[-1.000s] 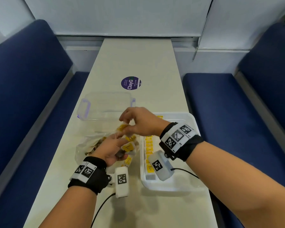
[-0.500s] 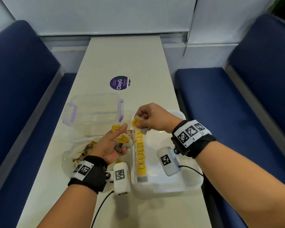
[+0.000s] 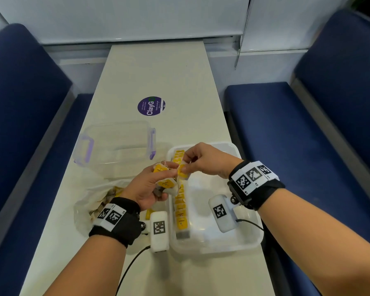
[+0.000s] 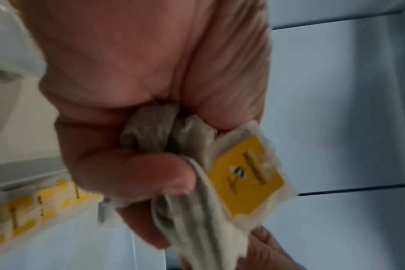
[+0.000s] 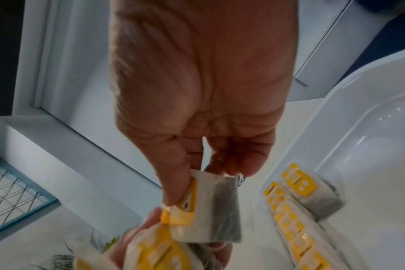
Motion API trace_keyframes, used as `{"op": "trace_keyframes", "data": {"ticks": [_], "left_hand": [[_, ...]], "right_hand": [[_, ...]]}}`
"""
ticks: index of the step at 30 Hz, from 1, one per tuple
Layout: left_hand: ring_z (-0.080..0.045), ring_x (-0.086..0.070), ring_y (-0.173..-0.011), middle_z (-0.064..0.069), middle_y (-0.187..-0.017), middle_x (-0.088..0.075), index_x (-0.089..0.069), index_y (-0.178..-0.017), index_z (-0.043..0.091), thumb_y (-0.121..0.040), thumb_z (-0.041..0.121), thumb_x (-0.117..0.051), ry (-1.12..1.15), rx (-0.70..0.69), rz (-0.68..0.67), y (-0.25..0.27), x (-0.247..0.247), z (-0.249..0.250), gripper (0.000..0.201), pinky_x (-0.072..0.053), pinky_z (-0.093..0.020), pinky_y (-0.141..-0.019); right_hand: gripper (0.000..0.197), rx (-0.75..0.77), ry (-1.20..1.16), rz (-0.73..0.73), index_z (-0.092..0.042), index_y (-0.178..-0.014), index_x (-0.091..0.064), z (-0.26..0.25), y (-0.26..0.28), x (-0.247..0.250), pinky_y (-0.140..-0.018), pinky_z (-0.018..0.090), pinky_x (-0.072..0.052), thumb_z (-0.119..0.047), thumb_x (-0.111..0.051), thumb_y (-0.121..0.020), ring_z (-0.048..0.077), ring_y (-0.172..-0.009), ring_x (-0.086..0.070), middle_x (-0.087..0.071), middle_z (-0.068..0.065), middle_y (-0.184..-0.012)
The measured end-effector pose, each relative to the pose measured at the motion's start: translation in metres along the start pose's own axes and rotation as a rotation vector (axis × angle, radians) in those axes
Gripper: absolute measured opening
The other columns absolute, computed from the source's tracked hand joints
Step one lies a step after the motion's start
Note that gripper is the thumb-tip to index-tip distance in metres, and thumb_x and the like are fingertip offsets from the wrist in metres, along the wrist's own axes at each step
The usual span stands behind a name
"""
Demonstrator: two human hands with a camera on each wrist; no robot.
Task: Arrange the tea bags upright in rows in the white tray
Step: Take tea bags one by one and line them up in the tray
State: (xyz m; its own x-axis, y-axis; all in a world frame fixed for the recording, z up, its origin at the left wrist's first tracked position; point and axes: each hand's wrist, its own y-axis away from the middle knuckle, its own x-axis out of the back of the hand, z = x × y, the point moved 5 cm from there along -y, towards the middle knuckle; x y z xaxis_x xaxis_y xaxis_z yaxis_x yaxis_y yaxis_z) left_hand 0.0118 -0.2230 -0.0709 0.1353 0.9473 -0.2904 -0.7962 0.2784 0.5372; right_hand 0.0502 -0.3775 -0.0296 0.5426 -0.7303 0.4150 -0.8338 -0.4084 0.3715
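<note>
Your right hand (image 3: 203,161) is pinching one papery, yellow-tagged tea bag (image 5: 210,206) by its top edge. Your left hand (image 3: 146,186) is clutching a crumpled bunch of tea bags (image 4: 210,175) beside the glossy white tray (image 3: 239,238).

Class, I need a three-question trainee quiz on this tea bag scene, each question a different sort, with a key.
1. True or false: the row of tea bags runs along the tray's left side.
2. Multiple choice: the right hand pinches A) one tea bag, B) the plastic bag, C) nothing.
3. Fill in: the left hand holds a ____ of tea bags.

Key: 1 true; 2 A; 3 bunch.
</note>
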Motion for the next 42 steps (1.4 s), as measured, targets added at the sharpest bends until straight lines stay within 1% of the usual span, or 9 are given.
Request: {"op": "trace_keyframes", "data": {"ticks": [6, 9, 13, 19, 21, 24, 30, 38, 42], "left_hand": [[-0.018, -0.056, -0.056, -0.007, -0.073, -0.063, -0.064, -0.094, 0.014, -0.073, 0.023, -0.073, -0.018, 0.047, -0.114, -0.003, -0.007, -0.006, 0.024, -0.031, -0.020, -0.046], [-0.016, -0.055, -0.055, -0.008, -0.073, -0.061, -0.062, -0.103, 0.010, -0.073, 0.022, -0.077, -0.036, 0.068, -0.102, -0.007, -0.009, -0.009, 0.035, -0.032, -0.020, -0.046], [-0.016, -0.055, -0.056, -0.007, -0.074, -0.062, -0.062, -0.106, 0.011, -0.074, 0.022, -0.075, -0.024, 0.072, -0.077, -0.013, -0.007, -0.011, 0.036, -0.033, -0.019, -0.046], [-0.013, -0.047, -0.050, -0.005, -0.069, -0.057, -0.062, -0.081, 0.017, -0.073, 0.020, -0.073, 0.020, 0.065, -0.027, -0.018, 0.003, -0.006, 0.015, -0.034, -0.017, -0.044], [-0.014, -0.045, -0.051, -0.006, -0.069, -0.056, -0.064, -0.074, 0.020, -0.069, 0.021, -0.072, 0.051, 0.048, 0.027, -0.020, 0.007, -0.004, 0.010, -0.034, -0.017, -0.043], [-0.015, -0.044, -0.052, -0.007, -0.068, -0.054, -0.064, -0.077, 0.020, -0.066, 0.022, -0.078, 0.003, 0.042, 0.038, -0.022, 0.006, -0.003, 0.018, -0.034, -0.017, -0.043], [-0.014, -0.056, -0.050, -0.004, -0.062, -0.059, -0.064, -0.084, 0.018, -0.069, 0.008, -0.074, -0.103, 0.073, -0.023, -0.021, -0.004, -0.008, 0.021, -0.035, -0.019, -0.043], [-0.020, -0.052, -0.068, -0.013, -0.089, -0.060, -0.068, -0.078, 0.021, -0.074, 0.021, -0.073, -0.001, 0.127, -0.004, -0.022, 0.006, -0.016, 0.007, -0.038, -0.019, -0.044], [-0.023, -0.046, -0.074, -0.014, -0.090, -0.060, -0.068, -0.071, 0.019, -0.079, 0.018, -0.066, 0.143, 0.122, -0.058, -0.019, 0.008, -0.015, 0.008, -0.034, -0.017, -0.043]], "right_hand": [[0.031, 0.089, -0.400, 0.040, -0.009, -0.057, -0.051, 0.007, -0.005, 0.005, -0.075, 0.021, -0.047, 0.010, -0.063, -0.079, 0.016, -0.089, -0.062, -0.068, 0.003, -0.093], [0.025, 0.145, -0.540, 0.014, -0.005, -0.062, -0.050, 0.010, -0.009, -0.001, -0.069, 0.027, -0.052, 0.009, -0.064, -0.077, 0.025, -0.083, -0.063, -0.068, 0.017, -0.089], [0.023, 0.166, -0.547, 0.050, -0.005, -0.066, -0.050, 0.017, -0.013, -0.006, -0.059, 0.029, -0.052, 0.006, -0.066, -0.079, 0.023, -0.060, -0.060, -0.062, 0.014, -0.069], [0.012, 0.108, -0.462, 0.041, 0.009, -0.082, -0.058, 0.025, -0.017, -0.001, -0.073, 0.036, -0.051, 0.001, -0.067, -0.084, 0.027, -0.071, -0.061, -0.062, 0.017, -0.078], [0.006, 0.122, -0.439, -0.037, 0.007, -0.083, -0.061, 0.024, -0.016, -0.002, -0.069, 0.026, -0.050, 0.003, -0.065, -0.085, 0.018, -0.070, -0.060, -0.062, 0.012, -0.076], [0.012, 0.154, -0.457, -0.124, -0.006, -0.079, -0.063, 0.021, -0.014, -0.006, -0.064, 0.019, -0.049, 0.005, -0.065, -0.083, 0.008, -0.064, -0.060, -0.065, -0.002, -0.070], [0.013, 0.228, -0.526, -0.059, -0.006, -0.074, -0.059, 0.020, -0.019, -0.011, -0.072, 0.028, -0.053, 0.002, -0.069, -0.078, 0.018, -0.079, -0.064, -0.068, 0.005, -0.084], [0.027, 0.086, -0.479, 0.456, -0.018, -0.080, -0.045, 0.054, -0.033, 0.014, -0.046, 0.022, -0.039, 0.000, -0.064, -0.087, 0.008, -0.045, -0.048, -0.049, 0.008, -0.060], [0.026, -0.115, -0.252, 0.631, -0.022, -0.067, -0.055, 0.084, -0.045, 0.019, -0.059, 0.028, -0.044, -0.010, -0.075, -0.078, 0.013, -0.057, -0.051, -0.055, -0.002, -0.061]]}}
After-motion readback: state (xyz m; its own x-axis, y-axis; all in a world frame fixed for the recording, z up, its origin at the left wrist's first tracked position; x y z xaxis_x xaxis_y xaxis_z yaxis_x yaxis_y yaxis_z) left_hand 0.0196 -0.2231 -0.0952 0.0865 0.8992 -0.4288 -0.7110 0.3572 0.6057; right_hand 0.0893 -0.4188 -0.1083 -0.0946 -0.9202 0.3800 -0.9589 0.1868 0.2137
